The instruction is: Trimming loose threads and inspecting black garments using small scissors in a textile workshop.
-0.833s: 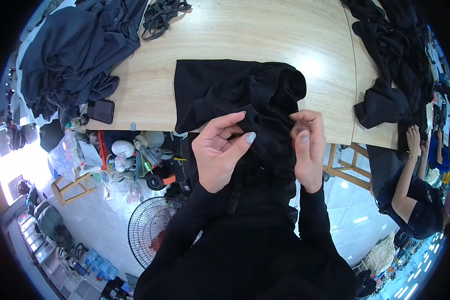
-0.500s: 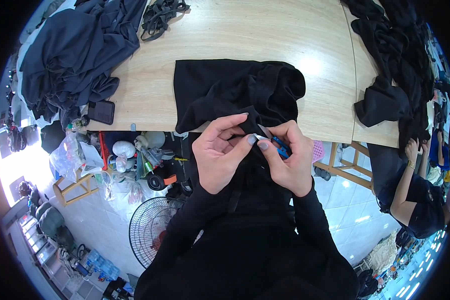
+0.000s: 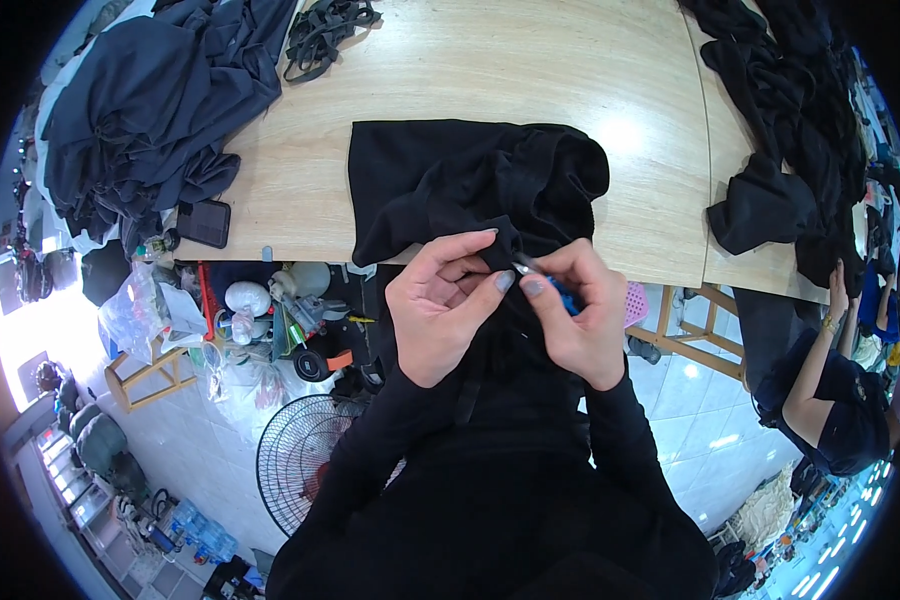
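Pink basket: the perforated pink basket (image 3: pixel 636 302) shows below the near edge of the table (image 3: pixel 650 100), partly behind the right hand; its contents cannot be seen.
Plastic bag: a clear plastic bag (image 3: pixel 128 308) hangs beyond the near left corner of the table; what it holds is too unclear to tell.
Black cloth: the black cloth (image 3: pixel 400 165) lies bunched at the middle of the table's near edge and hangs over it toward the person; most of it is ahead of both hands, with one raised corner between them.
Left hand: the left hand (image 3: pixel 435 310) pinches that corner between thumb and fingers, palm turned inward.
Right hand: the right hand (image 3: pixel 585 320) is closed around blue-handled snips (image 3: pixel 570 299), its fingers hiding most of them, the tip beside the pinched corner.
Hands: close together just off the near edge, fingertips nearly meeting.
Forearms: both rise from below and lean inward, in black sleeves.
Phone: a dark phone (image 3: pixel 205 223) lies near the table's near left corner, beside a heap of dark cloth (image 3: pixel 150 90).
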{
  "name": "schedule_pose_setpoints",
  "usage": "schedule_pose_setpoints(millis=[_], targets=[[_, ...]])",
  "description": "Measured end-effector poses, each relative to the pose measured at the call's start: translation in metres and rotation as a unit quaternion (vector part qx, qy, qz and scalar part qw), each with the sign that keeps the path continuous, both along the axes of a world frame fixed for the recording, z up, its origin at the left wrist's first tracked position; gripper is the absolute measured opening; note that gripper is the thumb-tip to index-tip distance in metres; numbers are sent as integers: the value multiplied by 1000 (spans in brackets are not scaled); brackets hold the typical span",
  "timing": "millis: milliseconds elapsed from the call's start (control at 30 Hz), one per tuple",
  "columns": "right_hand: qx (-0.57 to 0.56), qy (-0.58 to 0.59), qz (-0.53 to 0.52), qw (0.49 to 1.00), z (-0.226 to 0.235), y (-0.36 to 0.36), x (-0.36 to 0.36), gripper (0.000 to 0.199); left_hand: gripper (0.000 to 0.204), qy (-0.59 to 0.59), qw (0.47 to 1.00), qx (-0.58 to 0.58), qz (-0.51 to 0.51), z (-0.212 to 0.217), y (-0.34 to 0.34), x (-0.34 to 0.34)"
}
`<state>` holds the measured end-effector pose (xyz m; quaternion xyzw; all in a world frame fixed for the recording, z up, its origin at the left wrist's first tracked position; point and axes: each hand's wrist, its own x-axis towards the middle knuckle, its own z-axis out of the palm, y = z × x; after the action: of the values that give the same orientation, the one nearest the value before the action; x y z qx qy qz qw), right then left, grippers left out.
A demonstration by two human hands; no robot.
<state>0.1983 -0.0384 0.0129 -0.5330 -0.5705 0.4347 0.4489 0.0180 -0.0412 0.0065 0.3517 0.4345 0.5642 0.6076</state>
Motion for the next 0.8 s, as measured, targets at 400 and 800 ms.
schedule_pose_setpoints(millis=[400,800], targets=[[-24,-198,-46,979,-10,10,38,52,34,407,896,65,165,-33,-16,-28],[162,-263,-373,875,-16,77,88,14,41,401,867,239,176,-13,-13,-35]])
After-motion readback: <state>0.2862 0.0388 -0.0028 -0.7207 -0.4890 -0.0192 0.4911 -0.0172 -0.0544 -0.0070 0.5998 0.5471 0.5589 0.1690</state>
